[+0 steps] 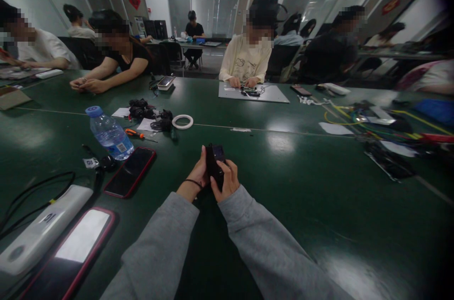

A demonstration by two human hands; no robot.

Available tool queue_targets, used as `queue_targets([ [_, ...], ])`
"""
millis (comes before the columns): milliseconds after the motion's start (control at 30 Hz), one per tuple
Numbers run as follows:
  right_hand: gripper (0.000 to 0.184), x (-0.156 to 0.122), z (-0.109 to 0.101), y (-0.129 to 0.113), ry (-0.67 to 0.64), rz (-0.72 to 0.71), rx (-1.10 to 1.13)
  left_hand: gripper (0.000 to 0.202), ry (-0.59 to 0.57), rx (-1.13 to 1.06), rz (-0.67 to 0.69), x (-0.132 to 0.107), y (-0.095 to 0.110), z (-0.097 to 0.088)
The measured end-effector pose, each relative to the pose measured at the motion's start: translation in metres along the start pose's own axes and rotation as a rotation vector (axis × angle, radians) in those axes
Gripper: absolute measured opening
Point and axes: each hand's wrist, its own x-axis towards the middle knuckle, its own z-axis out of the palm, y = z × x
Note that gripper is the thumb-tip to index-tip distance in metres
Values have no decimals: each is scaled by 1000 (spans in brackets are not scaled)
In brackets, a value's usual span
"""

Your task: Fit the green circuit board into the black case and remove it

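Both my hands are around a small black boxy device point(215, 163) just above the green table, its top showing a bluish, screen-like patch. My left hand point(197, 174), with a dark band at the wrist, grips its left side. From the right, the fingers and thumb of my right hand point(227, 180) press on its near and right faces. What exactly the device is, I cannot make out. Left of my hands lies a dark phone with a red edge point(130, 172), and behind that stands a water bottle point(109, 132). An orange screwdriver point(136, 134) rests beyond.
Near left are a white power bank-like bar point(46, 229), a second red-edged phone point(76, 248) and cables. Black cable bundles point(142, 110) and a white ring point(182, 122) lie farther back. Across the table point(301, 186), a person works over a grey board point(273, 93). Tangled wires point(340, 113) spread at right.
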Motion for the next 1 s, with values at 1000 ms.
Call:
queue_targets([
  [1000, 50, 1, 1, 2, 18, -12, 8, 69, 22, 27, 46, 4, -3, -3],
])
